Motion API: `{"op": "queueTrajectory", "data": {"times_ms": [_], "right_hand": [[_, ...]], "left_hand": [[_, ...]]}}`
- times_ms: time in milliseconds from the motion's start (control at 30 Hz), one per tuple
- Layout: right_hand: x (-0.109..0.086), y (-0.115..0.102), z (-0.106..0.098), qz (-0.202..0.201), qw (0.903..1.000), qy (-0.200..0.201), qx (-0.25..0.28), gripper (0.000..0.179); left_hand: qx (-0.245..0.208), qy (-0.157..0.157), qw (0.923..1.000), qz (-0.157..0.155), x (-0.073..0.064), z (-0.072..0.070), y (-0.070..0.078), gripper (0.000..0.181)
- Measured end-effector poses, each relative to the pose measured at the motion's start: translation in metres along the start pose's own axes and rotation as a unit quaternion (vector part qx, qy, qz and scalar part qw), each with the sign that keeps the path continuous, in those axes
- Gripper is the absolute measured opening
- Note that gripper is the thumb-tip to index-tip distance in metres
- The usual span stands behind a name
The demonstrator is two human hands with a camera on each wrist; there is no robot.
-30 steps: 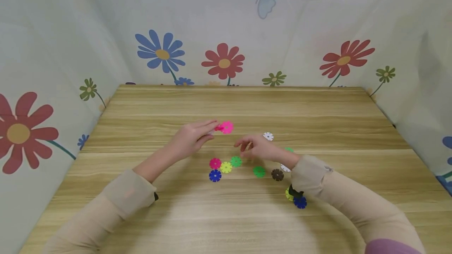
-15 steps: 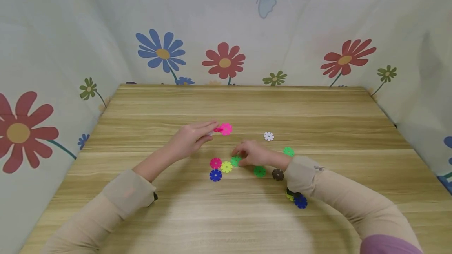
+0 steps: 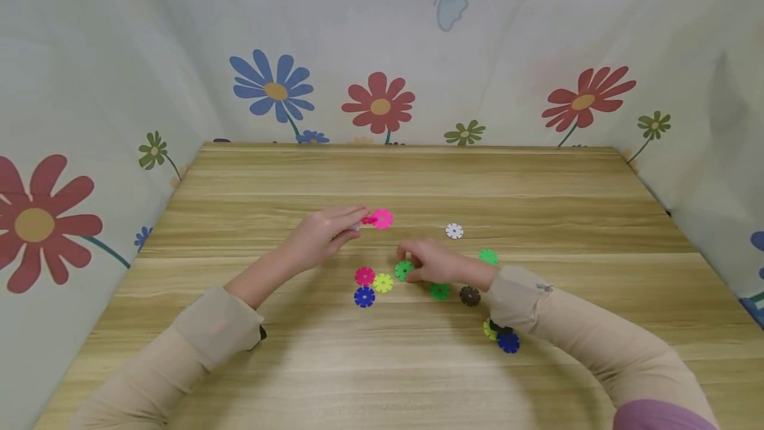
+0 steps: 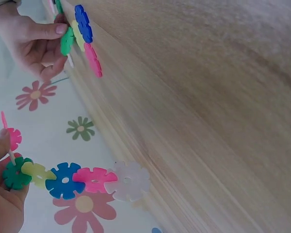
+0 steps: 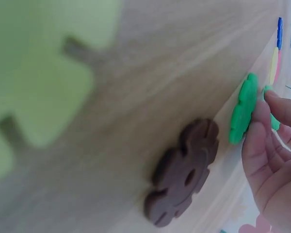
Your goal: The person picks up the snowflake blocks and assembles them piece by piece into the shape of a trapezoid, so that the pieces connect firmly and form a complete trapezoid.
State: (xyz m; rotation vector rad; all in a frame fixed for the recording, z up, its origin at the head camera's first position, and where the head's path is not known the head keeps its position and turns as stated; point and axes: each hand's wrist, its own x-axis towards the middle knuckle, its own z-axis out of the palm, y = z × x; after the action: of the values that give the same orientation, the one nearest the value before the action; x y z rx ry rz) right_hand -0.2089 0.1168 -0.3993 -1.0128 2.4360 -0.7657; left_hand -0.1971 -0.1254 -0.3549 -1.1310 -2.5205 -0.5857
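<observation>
In the head view my left hand (image 3: 322, 236) grips a chain of interlocked notched plastic discs, with a pink disc (image 3: 382, 219) showing past the fingertips. More of that chain shows in the left wrist view: a green disc (image 4: 17, 174) by the fingers, then yellow, blue (image 4: 63, 187), pink and a whitish disc (image 4: 130, 182) at the end. My right hand (image 3: 438, 261) pinches a green disc (image 3: 404, 271) between thumb and fingers, just above the table. The right wrist view shows only part of this disc (image 5: 275, 122), behind the fingers.
Loose discs lie on the wooden table (image 3: 358, 377): crimson (image 3: 365, 276), blue (image 3: 365, 296) and yellow (image 3: 384, 283) near the middle. Another green one (image 3: 440, 291), a brown one (image 3: 470, 296) and a white one (image 3: 454, 231) lie rightward. The right sleeve partly covers a yellow disc (image 3: 490, 329).
My right hand has come down to the green disc beside the yellow one, pinched it and shifted it slightly right. The left hand stays nearly still with its chain.
</observation>
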Motion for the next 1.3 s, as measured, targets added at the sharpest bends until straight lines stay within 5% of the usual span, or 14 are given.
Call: {"op": "queueTrajectory", "data": {"times_ms": [133,267,433,633,1100,1300], "right_hand": [[-0.005,0.003,-0.004,0.004,0.9988,0.005,0.048,0.018],[-0.011,0.003,-0.016,-0.024,0.9941,0.063,0.085,0.018],[-0.018,-0.006,-0.034,-0.082,0.9747,0.157,0.136,0.018],[-0.024,-0.016,-0.045,-0.127,0.9565,0.231,0.125,0.018],[-0.028,-0.029,-0.042,-0.168,0.9483,0.256,0.085,0.020],[-0.031,-0.035,-0.038,-0.195,0.9377,0.275,0.084,0.017]], "left_hand": [[0.001,0.005,1.0000,0.005,0.001,0.000,0.001,0.041],[-0.003,0.011,0.9998,0.015,0.001,0.000,0.004,0.041],[-0.005,0.017,0.9995,0.028,0.002,0.000,0.008,0.041],[-0.010,0.007,0.9994,0.031,0.003,-0.001,0.012,0.042],[-0.046,-0.016,0.9984,0.030,0.003,-0.003,0.018,0.040],[-0.074,-0.022,0.9969,0.016,0.002,-0.004,0.021,0.040]]}}
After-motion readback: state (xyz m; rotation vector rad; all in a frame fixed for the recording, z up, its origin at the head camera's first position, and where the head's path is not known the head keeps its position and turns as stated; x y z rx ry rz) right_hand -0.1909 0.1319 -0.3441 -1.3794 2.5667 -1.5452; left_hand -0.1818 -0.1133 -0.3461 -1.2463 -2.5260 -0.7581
